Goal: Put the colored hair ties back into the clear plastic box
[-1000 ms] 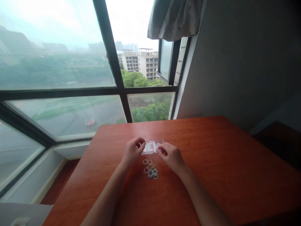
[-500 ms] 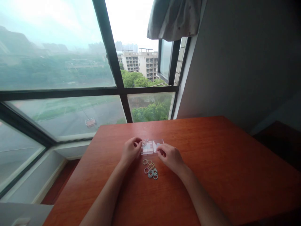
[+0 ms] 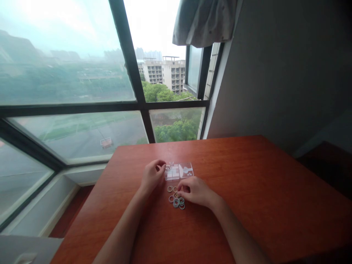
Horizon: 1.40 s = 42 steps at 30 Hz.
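A clear plastic box lies on the table, its lid folded out to the right. Some small pale rings sit in its back left part. My left hand grips the box's left side with curled fingers. In front of the box is a loose pile of small rings like hair ties, greyish-green, pale and yellowish. My right hand is at the pile's right side, thumb and forefinger pinched at the yellowish rings. Whether a ring is between these fingertips I cannot make out.
The reddish-brown wooden table stretches wide to the right. Beyond its far edge stand dark-framed windows, with a grey curtain above. A grey wall rises at the back right.
My right hand has moved from the box's lid towards me and slightly left, down to the ring pile, uncovering the lid. My left hand stays at the box.
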{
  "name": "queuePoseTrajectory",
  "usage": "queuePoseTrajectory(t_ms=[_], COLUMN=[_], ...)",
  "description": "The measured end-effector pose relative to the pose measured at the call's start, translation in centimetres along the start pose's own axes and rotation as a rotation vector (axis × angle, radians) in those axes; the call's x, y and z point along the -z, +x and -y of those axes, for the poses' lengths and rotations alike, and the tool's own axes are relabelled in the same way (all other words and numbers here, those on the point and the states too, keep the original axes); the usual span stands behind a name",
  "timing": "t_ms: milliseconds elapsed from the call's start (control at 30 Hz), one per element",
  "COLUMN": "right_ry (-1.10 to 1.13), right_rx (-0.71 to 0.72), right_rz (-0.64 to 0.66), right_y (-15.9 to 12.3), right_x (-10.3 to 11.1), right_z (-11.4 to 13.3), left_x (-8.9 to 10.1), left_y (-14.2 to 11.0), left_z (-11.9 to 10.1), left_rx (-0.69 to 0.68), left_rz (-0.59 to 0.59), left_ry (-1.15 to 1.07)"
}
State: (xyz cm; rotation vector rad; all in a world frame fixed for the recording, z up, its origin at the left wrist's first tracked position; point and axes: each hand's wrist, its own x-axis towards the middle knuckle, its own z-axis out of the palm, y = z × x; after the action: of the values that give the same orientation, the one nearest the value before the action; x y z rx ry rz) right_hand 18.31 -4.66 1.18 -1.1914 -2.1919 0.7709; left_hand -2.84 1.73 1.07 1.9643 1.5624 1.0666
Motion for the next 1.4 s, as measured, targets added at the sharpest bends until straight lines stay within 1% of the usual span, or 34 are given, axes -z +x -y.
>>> queuePoseTrajectory(t_ms=[100, 333, 667, 1000, 1100, 1267, 1400], right_ry=[0.026, 0.034, 0.014, -0.025, -0.002, 0.041, 0.062], right_rx=[0.024, 0.027, 0.061, 0.078, 0.052, -0.051, -0.078], right_rz=[0.043, 0.111, 0.129, 0.095, 0.032, -0.221, -0.380], right_y=[-0.1, -0.2, -0.2, -0.2, 0.0, 0.5, 0.8], right_x=[-0.1, 0.0, 0.0, -0.3, -0.5, -0.3, 0.0], right_z=[0.3, 0.7, 0.7, 0.5, 0.4, 0.0, -0.7], left_x=[0.1, 0.2, 0.0, 0.0, 0.0, -0.2, -0.6], left_y=[0.0, -0.1, 0.0, -0.1, -0.1, -0.4, -1.0], left_z=[-0.2, -0.4, 0.0, 0.2, 0.0, -0.7, -2.0], left_rx=[-0.008, -0.017, -0.039, -0.045, -0.051, -0.107, -0.201], left_rz=[0.000, 0.004, 0.022, 0.035, 0.044, 0.093, 0.195], left_ry=[-0.004, -0.013, 0.003, -0.008, -0.007, -0.028, -0.062])
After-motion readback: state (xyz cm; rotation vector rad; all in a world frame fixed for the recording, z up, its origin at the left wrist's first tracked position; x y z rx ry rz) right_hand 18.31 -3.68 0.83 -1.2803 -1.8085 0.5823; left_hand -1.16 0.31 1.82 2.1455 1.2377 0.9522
